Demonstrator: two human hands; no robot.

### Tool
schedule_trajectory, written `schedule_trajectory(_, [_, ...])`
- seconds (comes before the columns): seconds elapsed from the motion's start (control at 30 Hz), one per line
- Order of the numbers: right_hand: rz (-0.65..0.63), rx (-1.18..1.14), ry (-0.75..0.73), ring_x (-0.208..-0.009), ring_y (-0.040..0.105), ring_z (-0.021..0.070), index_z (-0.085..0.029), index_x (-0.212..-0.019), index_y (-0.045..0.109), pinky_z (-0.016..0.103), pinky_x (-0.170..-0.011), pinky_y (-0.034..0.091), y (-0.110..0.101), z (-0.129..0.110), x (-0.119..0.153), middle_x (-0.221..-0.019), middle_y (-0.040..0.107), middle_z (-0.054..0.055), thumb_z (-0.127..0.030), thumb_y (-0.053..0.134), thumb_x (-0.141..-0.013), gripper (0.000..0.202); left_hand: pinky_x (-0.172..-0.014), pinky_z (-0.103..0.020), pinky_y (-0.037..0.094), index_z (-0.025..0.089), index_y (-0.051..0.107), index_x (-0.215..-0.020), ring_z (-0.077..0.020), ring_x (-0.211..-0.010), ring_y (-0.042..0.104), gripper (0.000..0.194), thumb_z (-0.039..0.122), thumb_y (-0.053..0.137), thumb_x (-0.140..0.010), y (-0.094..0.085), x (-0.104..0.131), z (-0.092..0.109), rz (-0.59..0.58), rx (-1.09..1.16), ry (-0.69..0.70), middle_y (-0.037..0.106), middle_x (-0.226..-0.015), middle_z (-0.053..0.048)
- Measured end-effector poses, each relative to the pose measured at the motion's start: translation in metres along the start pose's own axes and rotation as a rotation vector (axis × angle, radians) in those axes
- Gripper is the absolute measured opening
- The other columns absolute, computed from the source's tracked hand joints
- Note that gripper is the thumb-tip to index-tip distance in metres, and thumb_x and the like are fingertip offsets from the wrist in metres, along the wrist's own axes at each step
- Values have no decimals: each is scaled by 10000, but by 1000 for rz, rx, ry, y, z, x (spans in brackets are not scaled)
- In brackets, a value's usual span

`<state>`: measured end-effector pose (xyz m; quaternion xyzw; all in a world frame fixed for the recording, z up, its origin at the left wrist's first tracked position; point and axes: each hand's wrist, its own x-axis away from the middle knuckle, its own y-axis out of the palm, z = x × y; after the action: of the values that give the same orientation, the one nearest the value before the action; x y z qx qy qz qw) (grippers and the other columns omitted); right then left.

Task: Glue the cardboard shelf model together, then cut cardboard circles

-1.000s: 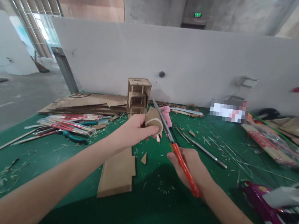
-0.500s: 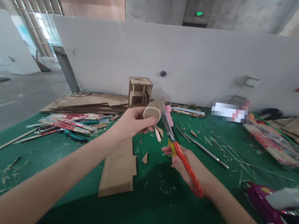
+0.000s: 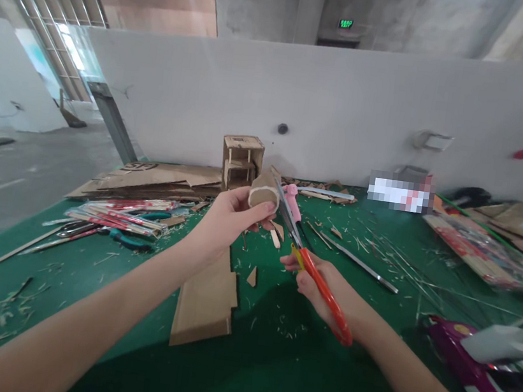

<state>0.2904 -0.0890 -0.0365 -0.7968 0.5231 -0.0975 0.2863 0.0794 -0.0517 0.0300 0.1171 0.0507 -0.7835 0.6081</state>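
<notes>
Above the green table [image 3: 266,383], the left hand [image 3: 224,217] holds a small piece of cardboard [image 3: 262,194]. The thumb lies on its near face, and the fingers go behind, so it is a pinch; how the hidden fingertips are placed, I cannot tell. The curved, pale edge of this piece is seen from the front, and its narrower part points up and away from the person.

The right hand [image 3: 340,290] is gripped around the orange handle of the scissors [image 3: 293,223], with some fingertips reaching out to the left, past the yellow part. The scissors have their long axis slanting from the handle, low at right, up to the tips, far and to the left. So the blades come along the right side of the held piece, almost lengthwise to it and not straight across. The tips are at its upper right edge; whether the cardboard is between the blades or only beside them, I cannot tell. Of the two hands, the left is farther forward and the right is nearer to the body.

Behind the left hand stands a small cardboard shelf [image 3: 244,141]. The pink glue gun [image 3: 295,207] lies just to the right of the blades, and a flat cardboard sheet [image 3: 203,307] lies below the left hand.
</notes>
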Motion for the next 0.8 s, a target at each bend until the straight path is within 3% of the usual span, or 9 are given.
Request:
schedule_trajectory(0.1, [12, 10, 13, -758, 621, 214, -167, -1032, 582, 308, -585, 493, 0, -1, -1, -935, 634, 104, -541, 442, -918, 415, -610, -222, 439, 138, 647, -858, -83, -641, 611, 211, 317, 727, -778, 1, 0, 0, 4, -5, -20, 646, -767, 2])
schedule_trajectory(0.2, [29, 84, 25, -622, 545, 159, -174, -865, 561, 280, -536, 438, -1, -6, -2, -775, 572, 51, -531, 409, -933, 393, -619, -229, 445, 138, 655, -858, -88, -641, 611, 210, 316, 729, -776, 2, 2, 1, 5, -11, -28, 650, -771, -1])
schedule_trajectory(0.33, [90, 237, 44, -501, 390, 108, -212, -647, 395, 260, -478, 326, -1, -11, -2, -617, 444, -8, -547, 390, -929, 438, -618, -238, 445, 137, 654, -824, -98, -640, 609, 200, 321, 719, -783, 3, 4, 2, -10, -17, -21, 641, -739, -3])
schedule_trajectory(0.53, [181, 234, 110, -458, 281, 93, -228, -628, 360, 247, -435, 231, 0, -15, 1, -534, 335, -47, -573, 464, -882, 441, -621, -224, 441, 156, 660, -816, -87, -646, 600, 174, 324, 701, -810, 3, 6, 4, -36, 39, -3, 643, -748, 1])
schedule_trajectory(0.7, [193, 251, 124, -462, 278, 94, -229, -620, 363, 247, -442, 227, 0, -16, 0, -524, 324, -51, -574, 494, -866, 443, -615, -215, 428, 147, 641, -798, -77, -641, 559, 178, 314, 701, -813, 3, 7, 7, -48, 98, -21, 618, -730, 2])
schedule_trajectory(0.8, [158, 230, 114, -466, 351, 106, -219, -632, 405, 247, -444, 264, -1, -14, -1, -534, 384, -33, -545, 474, -887, 420, -600, -217, 412, 143, 624, -789, -78, -636, 539, 180, 305, 698, -813, 3, 6, 6, -54, 108, -31, 594, -723, 3])
